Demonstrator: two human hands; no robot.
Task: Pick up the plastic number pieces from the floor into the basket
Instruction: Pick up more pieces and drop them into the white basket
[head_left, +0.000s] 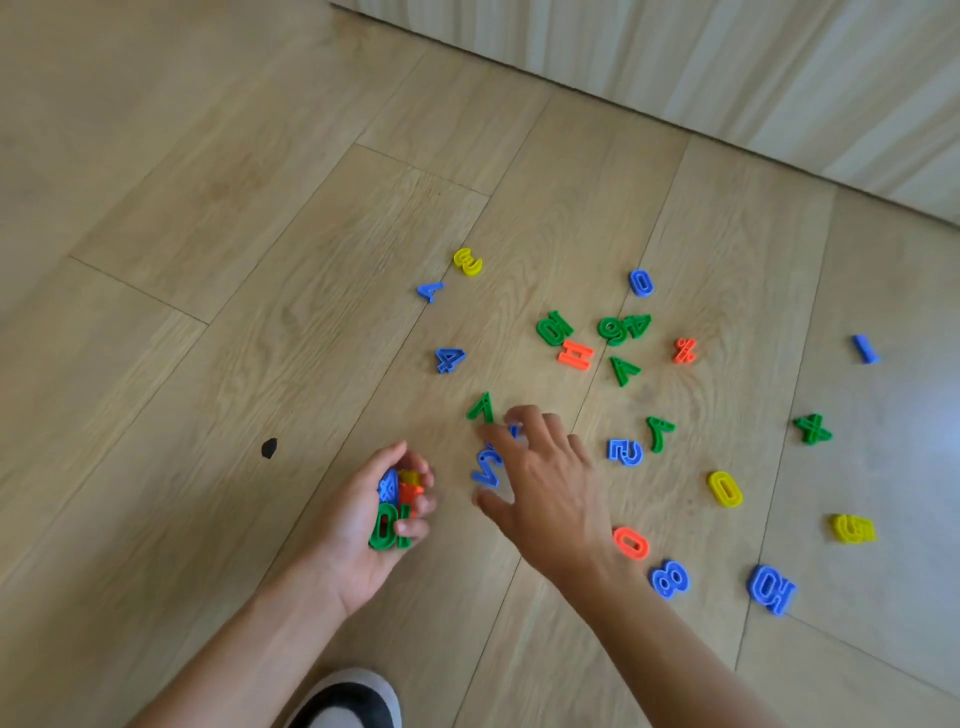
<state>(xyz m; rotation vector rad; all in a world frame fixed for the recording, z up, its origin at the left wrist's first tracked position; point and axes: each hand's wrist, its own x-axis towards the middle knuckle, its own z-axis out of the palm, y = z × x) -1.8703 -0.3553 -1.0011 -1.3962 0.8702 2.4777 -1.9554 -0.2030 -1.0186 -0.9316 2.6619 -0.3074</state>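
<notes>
Pieces (575, 355) of light, stiff plastic lie scattered over the floor (208, 208), mostly right of centre toward the wall edge; flat and slick, each is likely best pinched by its rim. The left hand (358, 530) is curled round a handful (392, 514). The right hand (550, 483), fingers spread, hovers over a blue piece (485, 470); blur hides any contact. No basket is in view.

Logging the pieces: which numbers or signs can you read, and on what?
"3": yellow piece
"%": orange piece
"4": far blue piece
"8": near blue piece
"10": blue piece by the 8
"10": green piece in left hand
Rest too blurred or turned; no printed labels.
</notes>
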